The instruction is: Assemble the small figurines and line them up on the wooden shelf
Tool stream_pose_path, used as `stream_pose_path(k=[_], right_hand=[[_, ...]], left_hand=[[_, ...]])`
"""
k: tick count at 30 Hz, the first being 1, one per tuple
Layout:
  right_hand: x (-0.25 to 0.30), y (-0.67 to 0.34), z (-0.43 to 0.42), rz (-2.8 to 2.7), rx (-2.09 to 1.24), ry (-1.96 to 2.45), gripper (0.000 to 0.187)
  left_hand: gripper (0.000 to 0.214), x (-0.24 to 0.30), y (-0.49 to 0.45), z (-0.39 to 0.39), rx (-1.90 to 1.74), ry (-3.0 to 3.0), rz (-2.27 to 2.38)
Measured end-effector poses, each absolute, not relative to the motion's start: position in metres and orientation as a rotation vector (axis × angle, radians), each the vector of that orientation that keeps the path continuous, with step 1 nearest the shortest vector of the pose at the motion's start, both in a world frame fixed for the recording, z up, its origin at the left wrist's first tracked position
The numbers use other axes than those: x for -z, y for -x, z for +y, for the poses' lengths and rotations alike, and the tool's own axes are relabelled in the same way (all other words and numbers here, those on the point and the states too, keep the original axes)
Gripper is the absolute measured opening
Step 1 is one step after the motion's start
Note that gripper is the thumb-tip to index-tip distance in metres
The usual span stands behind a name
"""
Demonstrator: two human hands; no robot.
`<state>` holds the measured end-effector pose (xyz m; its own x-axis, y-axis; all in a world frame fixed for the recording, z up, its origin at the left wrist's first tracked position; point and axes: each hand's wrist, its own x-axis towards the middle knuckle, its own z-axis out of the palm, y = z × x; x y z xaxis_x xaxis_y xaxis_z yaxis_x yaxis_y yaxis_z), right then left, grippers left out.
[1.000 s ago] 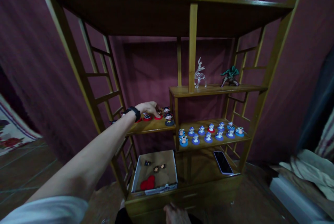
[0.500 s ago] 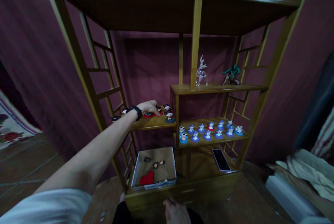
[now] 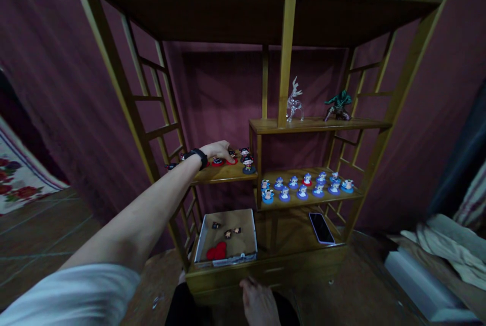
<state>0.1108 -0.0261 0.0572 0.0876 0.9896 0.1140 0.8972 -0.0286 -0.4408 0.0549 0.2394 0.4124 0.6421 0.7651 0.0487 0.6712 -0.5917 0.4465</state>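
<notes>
My left hand (image 3: 219, 150), with a black band on its wrist, reaches to the left middle shelf. Its thumb and fingers close round a small dark-haired figurine on a red base (image 3: 232, 159), partly covered by the hand. Right of it stand two like figurines, a rear one (image 3: 245, 153) and a front one on a dark base (image 3: 248, 165). Another red-based figurine (image 3: 217, 162) is just left of the hand, and more are partly behind my wrist. My right hand (image 3: 260, 303) rests low near my knee, holding nothing, its fingers loosely bent.
Below is a shallow box (image 3: 243, 221) with several small figure pieces and a red item (image 3: 216, 251). Blue-and-white figurines (image 3: 302, 192) stand in rows on the right shelf, above a phone (image 3: 321, 228). Higher up are a clear deer (image 3: 294, 100) and a green figure (image 3: 338, 105).
The view has shifted slightly. My left hand stays at the same red-based figurine on the shelf. My right hand remains low by my knee.
</notes>
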Motion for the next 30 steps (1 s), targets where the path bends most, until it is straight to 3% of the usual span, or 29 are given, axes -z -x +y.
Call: stream_pose_path(k=[5,11,14,17,23,26,30], right_hand=[[-0.060,-0.112,-0.028,-1.862,-0.310,1.978,0.032],[-0.061,-0.115,-0.029,-1.901,-0.279,1.984,0.034],[-0.062,-0.116,-0.031,-1.917,-0.276,1.945,0.033],[-0.064,-0.115,-0.033,-1.902,-0.271,1.947,0.034],[-0.067,-0.114,-0.034,-1.915,-0.269,1.952,0.031],[-0.067,-0.116,-0.032,-1.882,-0.306,1.950,0.030],[-0.061,-0.119,-0.017,-1.799,-0.378,1.927,0.028]], left_hand=[[0.059,-0.440,-0.041,0.236,-0.857,-2.492,1.154],[0.050,-0.424,0.004,0.153,-1.382,-2.265,1.053],[0.040,-0.362,0.025,0.096,-1.399,-2.118,1.233],[0.029,-0.267,0.042,0.059,-1.173,-1.979,1.267],[0.040,-0.085,0.081,0.014,-0.927,-1.100,1.370],[0.038,-0.043,0.103,-0.006,-0.842,-0.979,1.417],[0.034,-0.026,0.124,-0.010,-0.812,-0.939,1.409]])
